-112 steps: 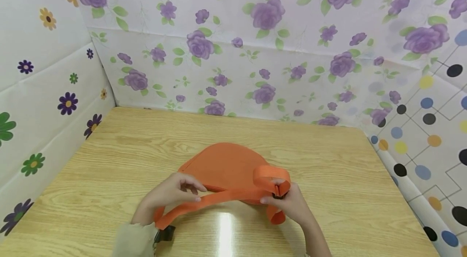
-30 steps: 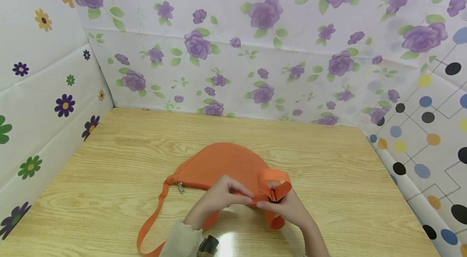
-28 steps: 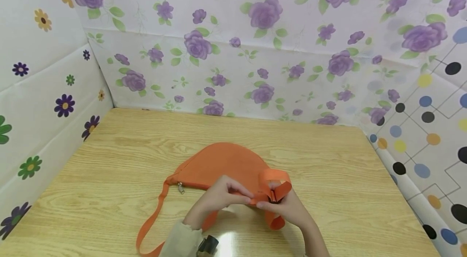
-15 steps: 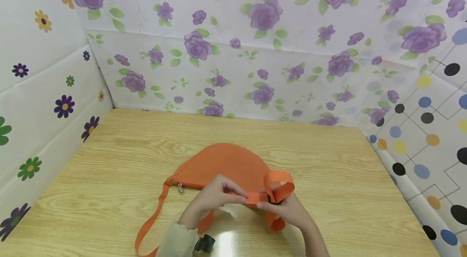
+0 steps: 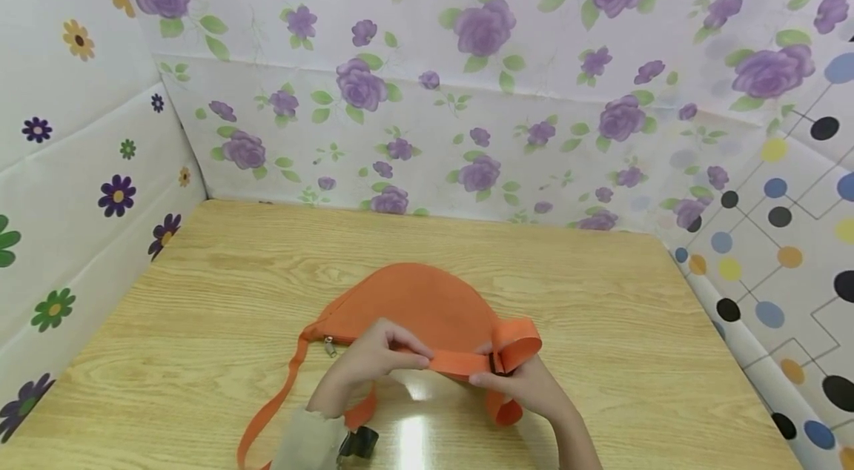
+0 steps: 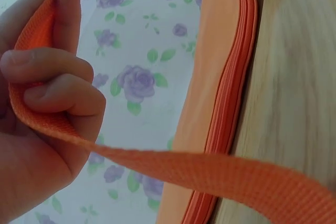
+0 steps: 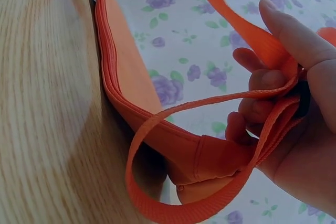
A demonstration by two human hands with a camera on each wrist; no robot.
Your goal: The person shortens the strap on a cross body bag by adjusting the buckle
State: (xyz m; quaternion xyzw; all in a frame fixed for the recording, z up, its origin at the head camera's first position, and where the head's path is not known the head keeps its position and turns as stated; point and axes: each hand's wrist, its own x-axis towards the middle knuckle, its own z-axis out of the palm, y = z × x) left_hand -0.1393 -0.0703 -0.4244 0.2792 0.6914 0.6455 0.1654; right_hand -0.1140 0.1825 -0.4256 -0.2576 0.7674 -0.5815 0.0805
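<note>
An orange waist bag [image 5: 407, 303] lies on the table, its zipper edge towards me. My left hand [image 5: 373, 359] pinches the flat orange strap [image 5: 460, 362] between thumb and forefinger; in the left wrist view the other fingers curl over the webbing in the palm. My right hand [image 5: 530, 385], by the bag's right end, grips the black strap slider [image 5: 495, 364]. The strap runs fairly straight between the two hands. A loop of webbing [image 5: 523, 340] stands up beyond the slider, and another loop [image 7: 137, 156] hangs below the right hand in the right wrist view.
A metal zipper pull [image 5: 330, 346] hangs at the bag's left end. From there more strap [image 5: 273, 407] curves over the wooden table [image 5: 167, 351] towards the front edge. A black device [image 5: 360, 442] sits at the left wrist. Patterned cloth walls [image 5: 427, 129] enclose the back and sides.
Over the last second my left hand has moved left, away from the right hand, and more strap shows between them. The loop beyond the slider has shifted slightly right. The bag stays in place.
</note>
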